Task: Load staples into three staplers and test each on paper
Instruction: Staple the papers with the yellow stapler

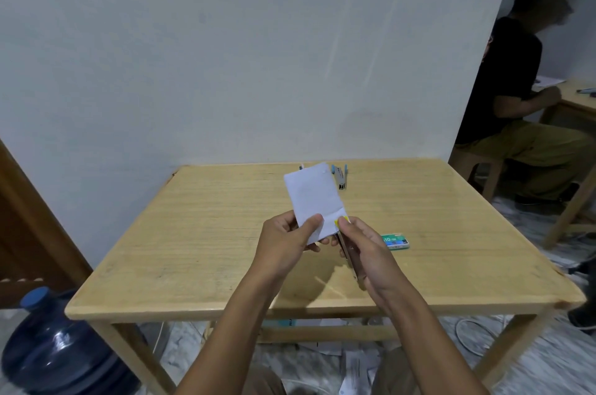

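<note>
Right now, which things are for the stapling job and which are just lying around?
For the job: folded paper held in the left hand; yellow-tipped stapler gripped in the right hand; blue stapler and staple box on the table.
Just lying about: blue water jug and loose papers on the floor.

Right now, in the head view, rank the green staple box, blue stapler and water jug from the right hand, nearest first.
1. green staple box, just right of the right hand.
2. blue stapler, at the table far edge.
3. water jug, low at far left.
</note>
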A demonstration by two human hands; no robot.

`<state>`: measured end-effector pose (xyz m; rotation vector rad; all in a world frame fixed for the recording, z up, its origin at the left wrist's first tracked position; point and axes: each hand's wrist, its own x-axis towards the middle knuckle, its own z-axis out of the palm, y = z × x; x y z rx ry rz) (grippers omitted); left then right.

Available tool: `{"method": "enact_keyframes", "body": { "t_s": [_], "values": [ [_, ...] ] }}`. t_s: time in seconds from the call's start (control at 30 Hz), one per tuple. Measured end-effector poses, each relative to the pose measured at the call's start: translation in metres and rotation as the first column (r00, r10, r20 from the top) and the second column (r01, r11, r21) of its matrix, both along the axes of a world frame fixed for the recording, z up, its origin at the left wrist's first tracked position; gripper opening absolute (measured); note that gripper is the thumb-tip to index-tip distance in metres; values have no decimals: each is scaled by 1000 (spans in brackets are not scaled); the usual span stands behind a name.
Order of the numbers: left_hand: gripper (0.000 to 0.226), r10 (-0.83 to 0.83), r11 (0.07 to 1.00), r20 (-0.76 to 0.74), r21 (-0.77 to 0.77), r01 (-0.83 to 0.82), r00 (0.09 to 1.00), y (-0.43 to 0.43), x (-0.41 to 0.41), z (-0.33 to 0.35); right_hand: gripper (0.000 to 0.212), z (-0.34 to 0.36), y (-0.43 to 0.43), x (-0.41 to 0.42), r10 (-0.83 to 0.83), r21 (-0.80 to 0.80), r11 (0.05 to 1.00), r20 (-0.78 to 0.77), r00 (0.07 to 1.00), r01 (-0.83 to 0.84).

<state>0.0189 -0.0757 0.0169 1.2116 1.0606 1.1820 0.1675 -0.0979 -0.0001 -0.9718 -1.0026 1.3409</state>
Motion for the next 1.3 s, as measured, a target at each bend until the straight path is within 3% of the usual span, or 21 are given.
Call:
{"method": "enact_keyframes", "body": {
  "t_s": [0.23,0.5,0.63,0.77,0.9,1.0,1.13,1.3],
  "values": [
    [14,-14,1000,4,-1,14,1000,1,0,-1,35,-1,0,1,-15,-67,998,-25,1000,13],
    [13,-18,1000,30,14,18,999,0,3,-1,27,-2,3,0,-56,-68,996,-66,996,52],
    [14,-13,1000,42,1,13,999,1,1,-1,28,-3,0,2,-35,-84,996,23,999,37],
    [16,16,999,63,-32,-14,998,1,0,-3,44,-2,-1,8,12,-91,996,-13,1000,-13],
    [18,-26,998,104,-59,32,994,0,0,-2,70,-1,3,18,-86,-95,992,27,996,88],
    [20,-89,991,131,-88,101,987,-1,3,0,39,2,3,17,-131,-81,987,66,989,136],
    [19,-66,988,124,-133,83,990,2,3,0,47,0,7,16,-137,-99,985,69,988,144],
    [17,55,993,68,-106,-48,996,10,9,-2,24,-4,6,27,-195,-70,975,172,966,209]
  ]
}}
